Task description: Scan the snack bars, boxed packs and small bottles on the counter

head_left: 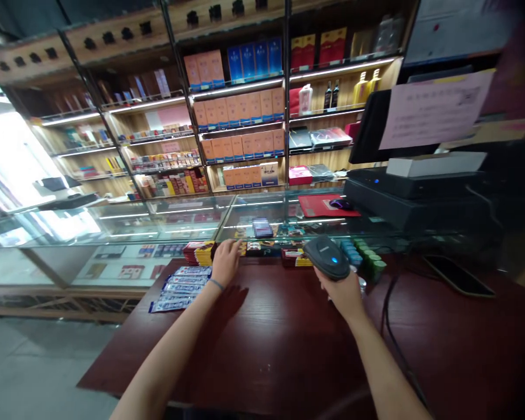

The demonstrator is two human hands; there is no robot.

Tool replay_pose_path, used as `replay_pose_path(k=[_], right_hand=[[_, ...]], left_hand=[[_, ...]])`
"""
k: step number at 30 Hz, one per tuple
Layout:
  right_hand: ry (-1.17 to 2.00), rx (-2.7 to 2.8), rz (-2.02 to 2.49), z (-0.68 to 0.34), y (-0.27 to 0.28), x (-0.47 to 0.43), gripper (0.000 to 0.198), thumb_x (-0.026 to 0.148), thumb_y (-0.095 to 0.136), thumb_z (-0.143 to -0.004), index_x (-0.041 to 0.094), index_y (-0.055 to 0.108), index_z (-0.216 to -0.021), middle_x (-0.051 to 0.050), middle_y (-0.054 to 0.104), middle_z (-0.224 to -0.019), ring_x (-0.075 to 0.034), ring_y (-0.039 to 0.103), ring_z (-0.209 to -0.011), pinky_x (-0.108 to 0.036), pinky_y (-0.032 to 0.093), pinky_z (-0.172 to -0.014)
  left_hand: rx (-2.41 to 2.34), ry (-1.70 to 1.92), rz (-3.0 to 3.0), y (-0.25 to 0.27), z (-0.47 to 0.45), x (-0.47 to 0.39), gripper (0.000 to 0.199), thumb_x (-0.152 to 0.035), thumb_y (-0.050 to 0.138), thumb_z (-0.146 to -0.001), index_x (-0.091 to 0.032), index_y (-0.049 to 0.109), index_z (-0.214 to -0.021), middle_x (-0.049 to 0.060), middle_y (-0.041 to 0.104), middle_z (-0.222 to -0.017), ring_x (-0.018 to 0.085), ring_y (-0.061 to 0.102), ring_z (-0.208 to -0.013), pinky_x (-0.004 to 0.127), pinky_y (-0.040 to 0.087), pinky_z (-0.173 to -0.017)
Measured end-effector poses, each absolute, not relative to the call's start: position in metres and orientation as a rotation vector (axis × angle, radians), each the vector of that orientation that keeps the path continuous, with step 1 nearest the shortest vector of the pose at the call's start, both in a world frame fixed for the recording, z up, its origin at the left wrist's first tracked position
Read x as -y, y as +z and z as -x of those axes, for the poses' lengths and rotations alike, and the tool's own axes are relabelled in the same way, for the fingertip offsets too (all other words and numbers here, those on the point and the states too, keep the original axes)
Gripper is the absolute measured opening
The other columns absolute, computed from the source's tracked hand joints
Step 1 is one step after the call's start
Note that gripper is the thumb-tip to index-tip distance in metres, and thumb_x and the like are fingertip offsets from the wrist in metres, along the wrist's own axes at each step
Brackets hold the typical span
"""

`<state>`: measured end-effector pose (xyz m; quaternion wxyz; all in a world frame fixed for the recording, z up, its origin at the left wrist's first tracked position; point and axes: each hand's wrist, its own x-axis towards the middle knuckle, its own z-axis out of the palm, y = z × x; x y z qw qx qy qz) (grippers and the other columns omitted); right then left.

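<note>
Scanner (327, 258) gripped in right hand (345, 293), raised above brown counter (266, 344), near green rolls (371, 258). Left hand (226, 262) just beside yellow-and-red packs (199, 254); whether it holds anything, cannot tell from this angle. Risk: careless left wrist could topple packs; swinging scanner could knock rolls.

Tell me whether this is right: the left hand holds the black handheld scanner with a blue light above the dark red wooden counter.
Wrong hand: the head view shows the right hand holding the black scanner above the wooden counter.
</note>
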<state>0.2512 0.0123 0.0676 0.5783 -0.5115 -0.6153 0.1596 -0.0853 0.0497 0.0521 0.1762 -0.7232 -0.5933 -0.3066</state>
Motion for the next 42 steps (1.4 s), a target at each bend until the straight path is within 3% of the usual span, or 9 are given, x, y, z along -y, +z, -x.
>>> replay_pose_path(k=[5, 11, 18, 26, 31, 34, 37, 40, 42], right_hand=[[0.507, 1.55, 1.132, -0.217, 0.054, -0.004, 0.033, 0.045, 0.066, -0.073, 0.019, 0.069, -0.093, -0.011, 0.076, -0.091, -0.029, 0.071, -0.091, -0.04, 0.057, -0.078], [0.572, 1.755, 1.114, -0.185, 0.041, 0.009, 0.04, 0.038, 0.065, -0.074, 0.021, 0.065, -0.11, -0.009, 0.076, -0.101, -0.028, 0.072, -0.097, -0.036, 0.056, -0.08], [0.578, 1.948, 1.114, -0.171, 0.031, 0.013, 0.039, 0.034, 0.064, -0.075, 0.025, 0.063, -0.113, -0.006, 0.076, -0.098, -0.028, 0.072, -0.097, -0.035, 0.055, -0.079], [0.576, 1.893, 1.109, -0.175, 0.032, 0.01, 0.045, 0.035, 0.064, -0.074, 0.023, 0.062, -0.118, -0.007, 0.076, -0.097, -0.03, 0.072, -0.096, -0.038, 0.055, -0.08], [0.592, 1.85, 1.127, -0.177, 0.034, 0.011, 0.04, 0.038, 0.063, -0.074, 0.023, 0.063, -0.111, -0.008, 0.076, -0.095, -0.029, 0.072, -0.093, -0.036, 0.055, -0.078], [0.54, 1.844, 1.156, -0.179, 0.034, 0.012, 0.033, 0.04, 0.062, -0.074, 0.024, 0.063, -0.103, -0.007, 0.076, -0.092, -0.028, 0.072, -0.089, -0.034, 0.054, -0.074], [0.449, 1.837, 1.191, -0.182, 0.032, 0.013, 0.031, 0.041, 0.061, -0.075, 0.025, 0.061, -0.102, -0.006, 0.076, -0.089, -0.029, 0.073, -0.086, -0.033, 0.053, -0.069], [0.343, 1.873, 1.204, -0.184, 0.029, 0.013, 0.034, 0.041, 0.06, -0.077, 0.026, 0.058, -0.108, -0.005, 0.075, -0.086, -0.029, 0.073, -0.084, -0.032, 0.051, -0.065], [0.282, 1.934, 1.232, -0.186, 0.027, 0.013, 0.038, 0.041, 0.06, -0.078, 0.027, 0.056, -0.113, -0.003, 0.075, -0.084, -0.03, 0.073, -0.08, -0.032, 0.049, -0.062]], left_hand=[[1.777, -0.711, 1.9, 0.054, 0.152, -0.038, 0.05, -0.03, 0.047, -0.095, -0.024, 0.048, -0.144, 0.014, 0.044, -0.149, 0.032, 0.034, -0.141, 0.051, 0.026, -0.117], [1.938, -0.516, 1.83, 0.04, 0.201, -0.035, 0.06, -0.035, 0.054, -0.09, -0.027, 0.042, -0.148, 0.013, 0.034, -0.157, 0.037, 0.024, -0.147, 0.058, 0.022, -0.116], [1.984, -0.497, 1.867, 0.031, 0.21, -0.034, 0.05, -0.03, 0.046, -0.095, -0.028, 0.046, -0.144, 0.014, 0.044, -0.15, 0.035, 0.034, -0.141, 0.059, 0.026, -0.113], [1.93, -0.695, 1.855, 0.04, 0.196, -0.015, 0.032, -0.024, 0.047, -0.095, -0.026, 0.061, -0.123, 0.01, 0.061, -0.131, 0.027, 0.048, -0.129, 0.046, 0.033, -0.11], [1.995, -1.274, 1.683, 0.045, 0.179, -0.013, 0.03, -0.028, 0.042, -0.098, -0.025, 0.06, -0.121, 0.009, 0.067, -0.122, 0.025, 0.058, -0.12, 0.037, 0.045, -0.098], [2.038, -1.872, 1.425, 0.044, 0.149, -0.017, 0.03, -0.037, 0.045, -0.097, -0.024, 0.055, -0.122, 0.007, 0.069, -0.105, 0.022, 0.067, -0.099, 0.031, 0.052, -0.082], [2.016, -2.587, 1.288, 0.034, 0.104, -0.02, 0.034, -0.045, 0.048, -0.095, -0.023, 0.05, -0.12, 0.005, 0.066, -0.103, 0.018, 0.068, -0.084, 0.031, 0.057, -0.073], [1.857, -3.262, 1.163, 0.017, 0.065, -0.018, 0.035, -0.043, 0.047, -0.096, -0.028, 0.041, -0.126, 0.007, 0.065, -0.115, 0.017, 0.07, -0.088, 0.039, 0.059, -0.078], [1.736, -3.529, 1.066, 0.006, 0.05, -0.014, 0.034, -0.041, 0.048, -0.097, -0.03, 0.039, -0.128, 0.008, 0.063, -0.122, 0.019, 0.069, -0.098, 0.044, 0.058, -0.085]])
